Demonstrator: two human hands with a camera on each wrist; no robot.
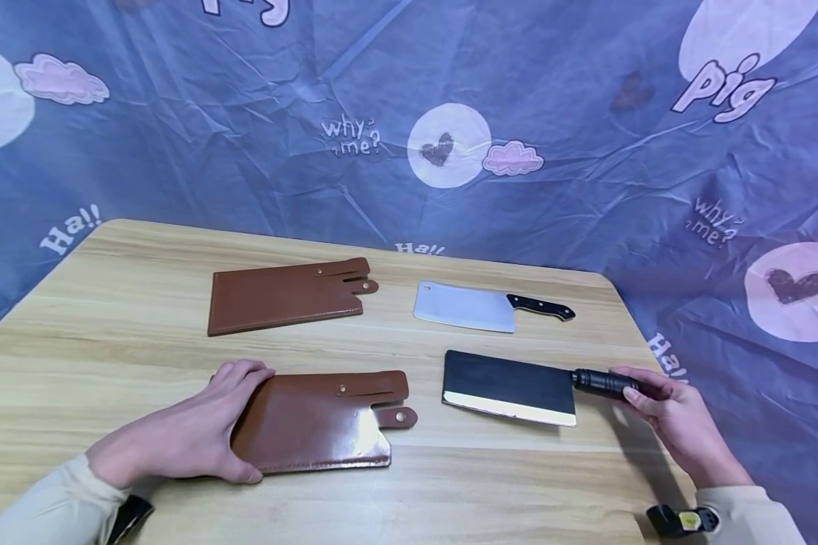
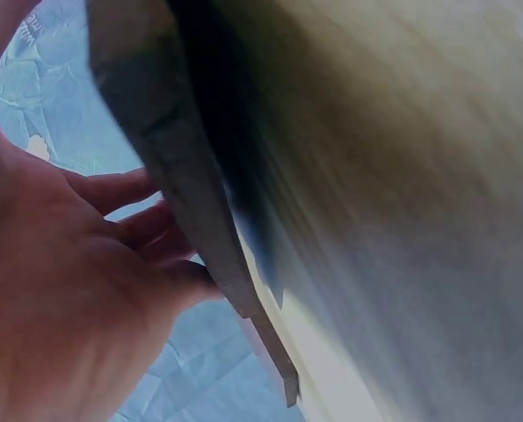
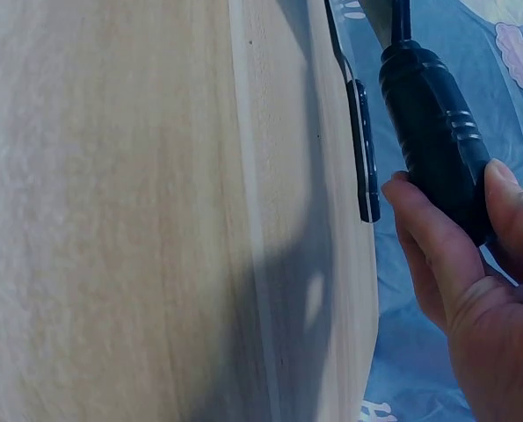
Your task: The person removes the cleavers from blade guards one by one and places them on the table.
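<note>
My left hand grips the closed left end of the nearer brown leather knife sheath, thumb at its near edge and fingers at its far edge. Its notched end with a snap tab points right. In the left wrist view, the sheath's edge runs past the fingertips, with a dark shadow beneath. To the right, a black cleaver with a bright cutting edge points left. My right hand pinches the end of its ribbed black handle between thumb and fingers. The handle is off the tabletop.
A second brown sheath lies farther back on the left of the wooden table. Behind the black cleaver lies a silver cleaver with a riveted black handle. A blue printed cloth hangs along the back and right side.
</note>
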